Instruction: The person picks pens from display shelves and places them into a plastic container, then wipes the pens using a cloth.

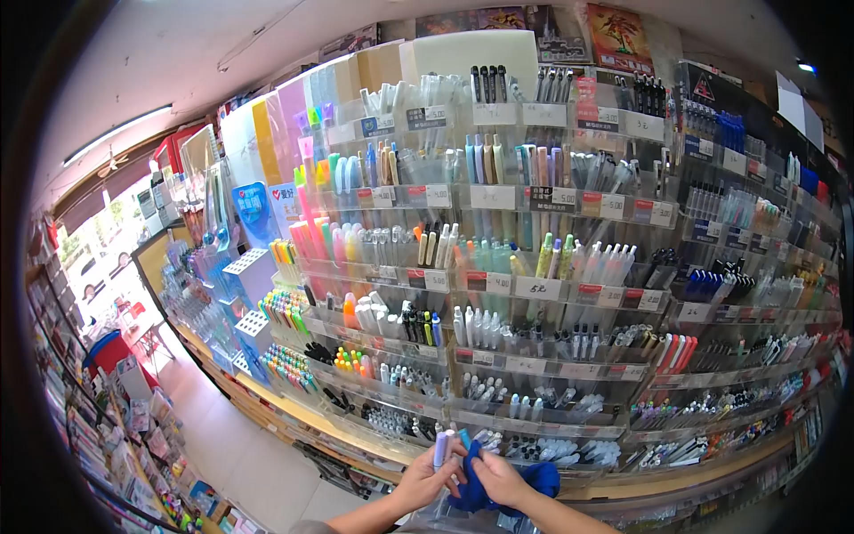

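My left hand (425,479) is closed around a few upright pens, among them a light purple pen (440,449) and a paler one beside it. My right hand (500,481) grips a dark blue cloth (539,479), which bunches up on both sides of the fingers. A teal-tipped pen (464,438) pokes up between the two hands; which hand has it I cannot tell. Both hands are close together, low in front of the pen display. The lowest clear bins (525,448) with pens sit just beyond them.
Tiered clear acrylic racks of pens (516,200) with price tags fill the wall ahead. A wooden ledge (676,481) runs along their base. At left are a tiled floor (240,454), a shelf of goods (133,445) and a bright doorway (102,249).
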The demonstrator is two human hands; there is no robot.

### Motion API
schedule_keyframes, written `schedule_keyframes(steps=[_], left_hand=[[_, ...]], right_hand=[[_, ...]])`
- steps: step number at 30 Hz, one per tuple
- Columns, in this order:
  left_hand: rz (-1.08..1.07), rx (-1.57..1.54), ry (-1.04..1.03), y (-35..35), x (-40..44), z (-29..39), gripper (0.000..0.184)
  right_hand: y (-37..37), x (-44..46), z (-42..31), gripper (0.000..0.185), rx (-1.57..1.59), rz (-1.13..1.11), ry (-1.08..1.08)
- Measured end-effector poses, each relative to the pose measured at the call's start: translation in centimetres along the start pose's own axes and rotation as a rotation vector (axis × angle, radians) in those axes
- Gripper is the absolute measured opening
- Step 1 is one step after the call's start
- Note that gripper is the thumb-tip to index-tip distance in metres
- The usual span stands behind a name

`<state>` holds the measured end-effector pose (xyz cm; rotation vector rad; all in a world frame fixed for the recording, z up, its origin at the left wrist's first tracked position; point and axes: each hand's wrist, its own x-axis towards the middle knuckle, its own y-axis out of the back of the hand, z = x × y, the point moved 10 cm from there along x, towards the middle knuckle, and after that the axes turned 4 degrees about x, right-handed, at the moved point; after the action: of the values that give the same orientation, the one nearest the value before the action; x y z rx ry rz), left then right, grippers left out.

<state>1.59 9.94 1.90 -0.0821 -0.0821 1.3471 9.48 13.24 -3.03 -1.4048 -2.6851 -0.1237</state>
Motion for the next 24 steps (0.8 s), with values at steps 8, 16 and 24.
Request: schedule_keyframes(steps=[8,16,24], left_hand=[[0.236,-0.201,-0.094,2.9,0.0,0.1,0.021],[0.366,-0.317,-0.176,7.4,-0.3,3.1,0.028],[0.007,-0.01,0.191,0.4,-0.5,-2.3,0.028]], right_hand=[[-2.4,-0.1,-3.3,0.023,-0.167,-0.123,0.158],[-1.9,-0.6,-0.7,0.016,0.299,-0.105,-0.236],[2.4,0.0,-3.8,0.022,0.318,0.212,0.041]])
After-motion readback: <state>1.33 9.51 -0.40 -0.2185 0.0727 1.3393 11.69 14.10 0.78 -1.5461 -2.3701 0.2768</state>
